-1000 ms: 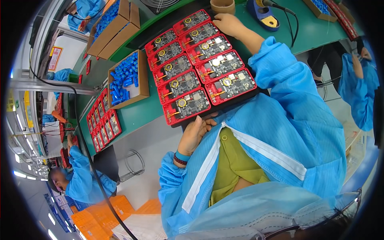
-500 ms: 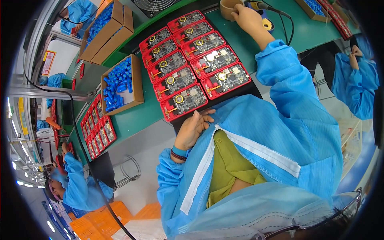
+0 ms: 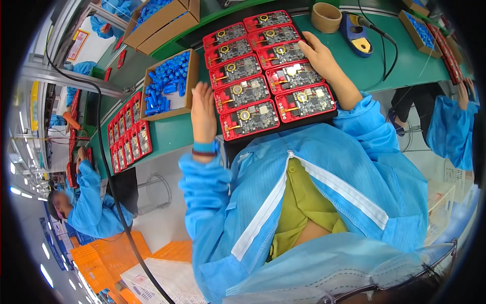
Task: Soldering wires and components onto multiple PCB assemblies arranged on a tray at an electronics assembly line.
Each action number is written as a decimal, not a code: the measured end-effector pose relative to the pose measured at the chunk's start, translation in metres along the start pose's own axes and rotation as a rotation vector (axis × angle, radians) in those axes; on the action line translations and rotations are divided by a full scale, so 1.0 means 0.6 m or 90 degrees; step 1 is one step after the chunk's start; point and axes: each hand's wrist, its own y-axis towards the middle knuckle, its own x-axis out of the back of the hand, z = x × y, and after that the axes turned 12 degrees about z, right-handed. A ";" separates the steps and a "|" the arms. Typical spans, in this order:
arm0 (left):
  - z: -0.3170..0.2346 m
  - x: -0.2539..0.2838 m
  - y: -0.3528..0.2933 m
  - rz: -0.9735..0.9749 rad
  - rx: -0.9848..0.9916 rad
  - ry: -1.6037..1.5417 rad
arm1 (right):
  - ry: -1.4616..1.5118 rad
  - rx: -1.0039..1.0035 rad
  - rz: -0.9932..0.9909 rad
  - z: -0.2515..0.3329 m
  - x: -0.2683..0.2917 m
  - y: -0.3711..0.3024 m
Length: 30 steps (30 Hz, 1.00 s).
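Person's left hand [image 3: 203, 114], flat and empty, beside red rectangular cases [image 3: 228, 130] holding dark circuit boards [image 3: 257, 119], right hand [image 3: 321, 58] spread loosely along their right edge

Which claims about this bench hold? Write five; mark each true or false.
1. The red-framed circuit boards form two columns. True.
2. Each column holds three boards. False: each holds five.
3. The left hand is between the boards and a cardboard box. True.
4. Both hands are in that box. False: the right hand is at the boards' right edge.
5. A round brown container stands left of a blue soldering stand. True.
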 end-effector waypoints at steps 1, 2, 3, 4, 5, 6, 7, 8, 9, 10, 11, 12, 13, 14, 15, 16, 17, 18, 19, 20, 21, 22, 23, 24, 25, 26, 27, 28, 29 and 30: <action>0.000 -0.004 0.026 -0.003 0.001 0.001 | 0.002 0.000 0.003 -0.002 0.001 -0.001; -0.001 -0.008 0.051 0.065 0.024 -0.088 | 0.035 -0.002 0.011 -0.007 0.007 -0.001; -0.009 -0.011 0.067 0.134 0.049 -0.174 | 0.070 -0.004 0.016 -0.008 0.008 0.003; -0.010 -0.019 0.069 0.179 0.052 -0.175 | 0.113 -0.032 0.012 -0.007 0.007 -0.001; -0.007 -0.032 0.069 0.223 0.055 -0.177 | 0.114 -0.033 0.011 -0.002 0.009 -0.005; -0.010 -0.046 0.066 0.211 0.055 -0.175 | 0.111 -0.047 0.011 0.002 0.011 -0.008; -0.011 -0.048 0.067 0.198 0.066 -0.192 | 0.109 -0.061 0.011 0.001 0.008 -0.008; -0.010 -0.049 0.069 0.187 0.064 -0.169 | 0.085 -0.054 0.006 -0.005 0.006 -0.009; -0.006 -0.050 0.068 0.175 0.063 -0.150 | 0.086 -0.057 -0.001 -0.013 0.007 -0.009; -0.008 -0.057 0.063 0.181 0.063 -0.156 | 0.089 -0.053 -0.004 -0.020 0.009 -0.013; -0.013 -0.050 0.066 0.185 0.069 -0.161 | 0.091 -0.048 -0.007 -0.025 0.009 -0.016; -0.016 -0.050 0.070 0.213 0.074 -0.154 | 0.108 -0.047 0.000 -0.029 0.014 -0.014; -0.016 -0.049 0.076 0.241 0.079 -0.147 | 0.104 -0.055 -0.009 -0.029 0.017 -0.007; -0.018 -0.040 0.086 0.203 0.102 -0.153 | -0.062 -0.010 -0.042 -0.026 0.024 0.002; -0.015 -0.030 0.105 0.212 0.109 -0.155 | -0.225 0.035 -0.073 -0.016 0.031 0.014; -0.002 -0.020 0.129 0.195 0.071 -0.065 | -0.311 0.079 -0.079 0.010 0.030 0.027; 0.018 -0.011 0.162 0.179 0.032 0.026 | -0.448 0.147 -0.077 0.019 0.032 0.049; 0.034 -0.003 0.198 0.161 -0.011 0.119 | -0.486 0.152 -0.039 0.015 0.028 0.076; 0.047 0.003 0.237 0.141 -0.057 0.214 | -0.523 0.160 0.000 0.004 0.025 0.103; 0.056 0.009 0.270 0.118 -0.106 0.309 | -0.520 0.161 -0.003 -0.009 0.018 0.124; 0.056 0.008 0.302 0.098 -0.158 0.404 | -0.579 0.163 -0.003 -0.025 0.013 0.143; 0.056 0.004 0.318 0.092 -0.206 0.485 | -0.638 0.170 0.004 -0.030 0.004 0.161; 0.060 -0.004 0.331 0.084 -0.252 0.568 | -0.627 0.167 0.003 -0.033 0.006 0.173; 0.072 0.007 0.346 0.131 -0.344 0.650 | -0.602 0.155 0.029 -0.030 0.001 0.187; 0.079 0.011 0.348 0.183 -0.431 0.733 | -0.575 0.142 0.057 -0.030 0.002 0.195; 0.089 0.010 0.350 0.166 -0.404 0.684 | -0.587 0.152 0.057 -0.031 0.001 0.198; 0.089 -0.007 0.345 0.153 -0.377 0.632 | -0.597 0.163 0.038 -0.042 0.003 0.195; 0.063 -0.042 0.320 0.137 -0.310 0.545 | -0.599 0.152 0.035 -0.051 0.011 0.187; 0.058 -0.031 0.318 0.118 -0.304 0.556 | -0.602 0.157 0.039 -0.041 0.006 0.188; 0.058 -0.032 0.315 0.092 -0.330 0.583 | -0.597 0.164 0.050 -0.036 0.006 0.185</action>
